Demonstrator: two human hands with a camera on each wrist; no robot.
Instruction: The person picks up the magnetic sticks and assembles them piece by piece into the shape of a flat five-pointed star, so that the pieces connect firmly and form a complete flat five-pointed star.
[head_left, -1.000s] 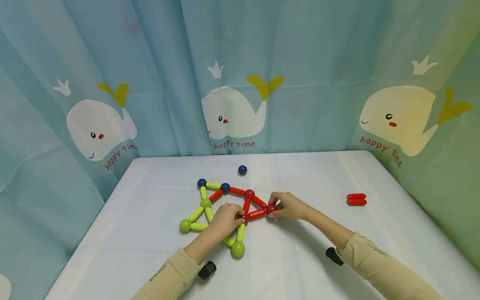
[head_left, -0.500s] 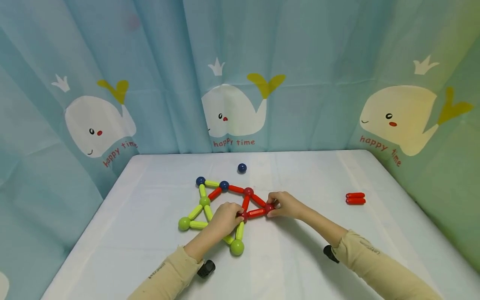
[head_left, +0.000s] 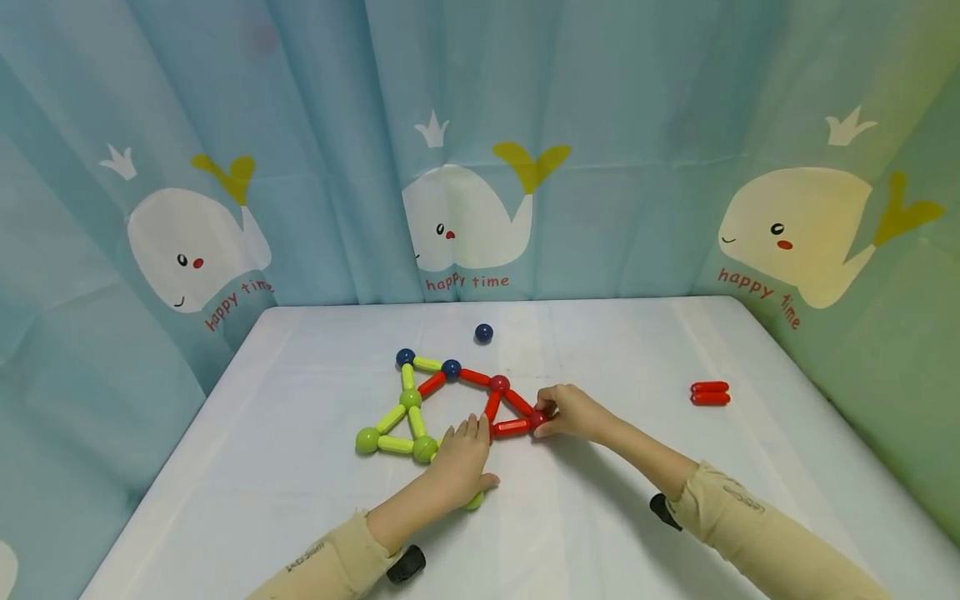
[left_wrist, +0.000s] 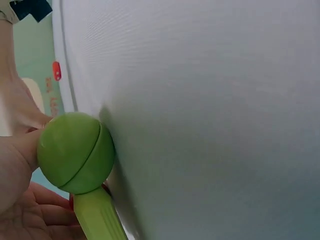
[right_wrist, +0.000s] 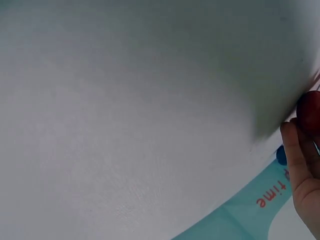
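Observation:
Magnetic balls and rods form a flat joined figure on the white table (head_left: 600,517). My left hand (head_left: 461,467) lies over its front part with fingers extended and thumb spread, covering a red ball and some rods. A green ball (left_wrist: 75,152) with a green rod (left_wrist: 100,215) shows close before that palm in the left wrist view. My right hand (head_left: 576,412) pinches the red ball (head_left: 539,418) at the figure's right corner between thumb and fingers. Two red rods, one of them the red rod (head_left: 513,427), meet at this ball.
A loose dark blue ball (head_left: 483,333) sits behind the figure. Two loose red rods (head_left: 710,393) lie side by side at the right. The figure's left part has a green ball (head_left: 367,440) and a blue ball (head_left: 406,357). A whale-print curtain (head_left: 630,208) hangs behind the table.
My left hand has let go of the red ball in the middle, straightened its fingers and shifted toward the front green ball. My right hand keeps its pinch on the corner ball.

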